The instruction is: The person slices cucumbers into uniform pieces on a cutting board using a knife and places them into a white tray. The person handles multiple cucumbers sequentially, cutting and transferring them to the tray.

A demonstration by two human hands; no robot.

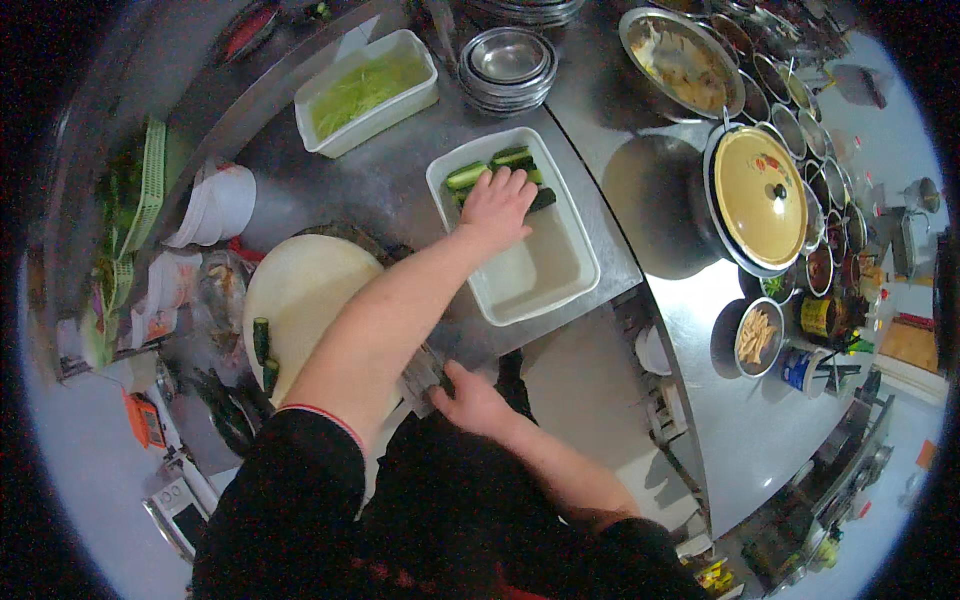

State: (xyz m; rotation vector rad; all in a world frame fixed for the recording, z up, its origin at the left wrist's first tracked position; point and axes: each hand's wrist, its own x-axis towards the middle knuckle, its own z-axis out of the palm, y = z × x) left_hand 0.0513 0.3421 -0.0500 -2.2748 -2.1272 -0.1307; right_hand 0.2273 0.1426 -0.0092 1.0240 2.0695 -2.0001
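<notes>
My left hand (501, 204) reaches into a white rectangular plastic tub (589, 259), palm down on cut cucumber pieces (466, 175) lying at its far end. Whether its fingers grip any of them cannot be told. Lower down, close to my body, my right hand (474, 397) is closed on the handle of a kitchen knife, a cleaver by its wide blade (421, 379). The blade is partly hidden by my left arm and lies by the edge of a round cutting board (307, 281). A few dark green cucumber pieces (261, 341) rest at the board's left side.
A white tub of shredded green vegetable in liquid (367, 90) and stacked metal bowls (508, 71) stand beyond. To the right, another steel counter holds a yellow lidded pot (761, 199), a bowl of pale strips (757, 337) and several condiment containers. White stacked containers (217, 202) stand left.
</notes>
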